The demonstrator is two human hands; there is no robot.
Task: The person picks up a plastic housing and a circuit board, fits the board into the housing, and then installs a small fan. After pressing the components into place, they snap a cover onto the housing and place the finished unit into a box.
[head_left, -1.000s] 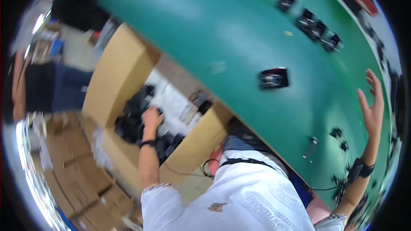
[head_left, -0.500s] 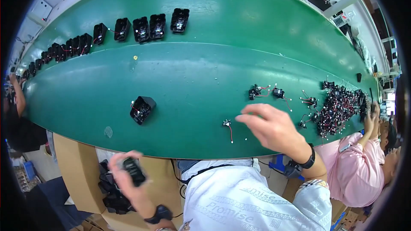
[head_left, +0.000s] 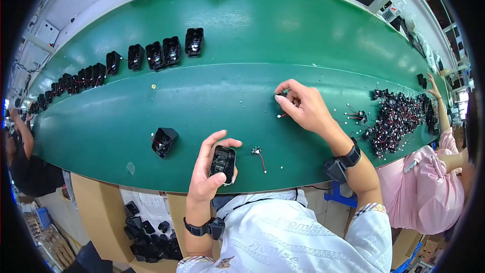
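Observation:
My left hand [head_left: 203,179] is wrapped round an open black plastic housing [head_left: 223,166], held over the table's near edge with its hollow side showing. Farther out and to the right, my right hand [head_left: 307,108] pinches a small black wired part [head_left: 282,94], mostly covered by the fingers; a red wire hangs below it. Between the hands lies a small part with a red wire [head_left: 256,150]. Left of my left hand, another black housing [head_left: 164,142] rests on the table with a red wire inside.
A row of black housings [head_left: 172,50] runs along the far left of the green table [head_left: 217,101]. A heap of wired parts [head_left: 396,121] lies at right. Below the left edge, a cardboard box [head_left: 96,207] holds more housings. People sit at both sides.
My left hand has brought the housing from over the cardboard box up and right to the table. My right hand has moved farther out and taken hold of a small wired part.

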